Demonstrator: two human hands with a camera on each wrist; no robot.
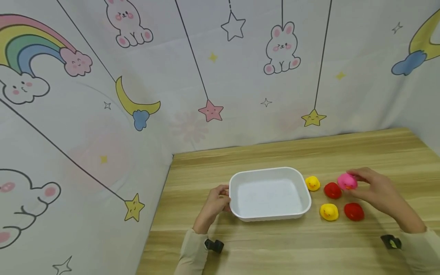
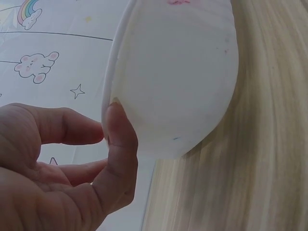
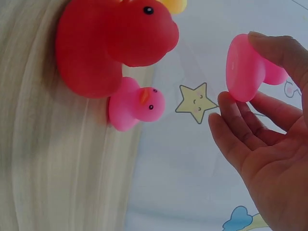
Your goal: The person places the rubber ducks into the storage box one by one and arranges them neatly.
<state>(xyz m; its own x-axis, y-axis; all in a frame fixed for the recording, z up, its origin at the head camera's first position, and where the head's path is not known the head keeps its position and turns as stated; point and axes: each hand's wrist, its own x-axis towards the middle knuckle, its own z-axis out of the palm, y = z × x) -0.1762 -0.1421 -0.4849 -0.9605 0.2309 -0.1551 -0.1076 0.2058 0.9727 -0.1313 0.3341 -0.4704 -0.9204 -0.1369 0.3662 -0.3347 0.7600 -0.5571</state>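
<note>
From above the near side of the counter [image 1: 275, 248], the head view is faced forward and down, with the far edge and the cloth [image 1: 247, 84] beyond taken in. In the left wrist view, the left end of the tray [image 1: 269, 194] is faced closely, the counter tipped to the picture's right. In the right wrist view, the held duck [image 3: 245, 67] is seen closely from low down, the counter tipped left. The tray is shared by head and left wrist, the held duck by head and right wrist, the cloth by all.
</note>
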